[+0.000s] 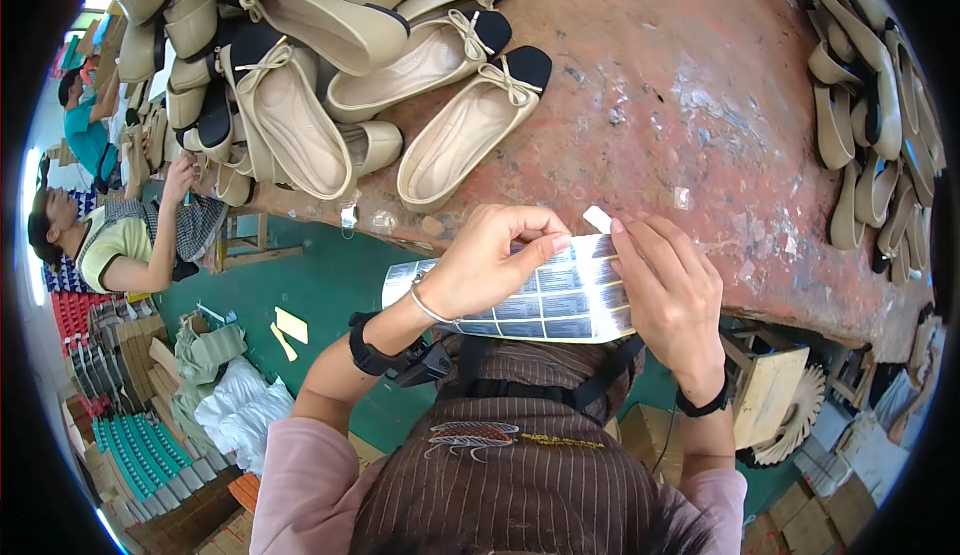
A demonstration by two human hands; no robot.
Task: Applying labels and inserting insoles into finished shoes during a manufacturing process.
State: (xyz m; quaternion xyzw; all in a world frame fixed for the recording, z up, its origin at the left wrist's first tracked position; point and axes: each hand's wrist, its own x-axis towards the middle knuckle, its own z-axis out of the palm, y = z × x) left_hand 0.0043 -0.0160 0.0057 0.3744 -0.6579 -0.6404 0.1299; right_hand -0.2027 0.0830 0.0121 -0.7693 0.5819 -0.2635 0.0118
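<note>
A curled sheet of silver-grey printed labels is held in front of my waist, at the near edge of the table. My left hand grips its upper edge, thumb and forefinger pinched together. At the sheet's right end, my right hand is closed, with its fingertips at a small white label that sticks up above the sheet. The right palm also lies against the sheet's edge. Closest to my hands on the table is a beige ballet flat with a black toe and a bow.
Beige flats are heaped at the table's left, and another pile of shoes lines the right side. The worn reddish table carries scraps and glue marks. At left, a co-worker sits beyond white plastic bags on the floor.
</note>
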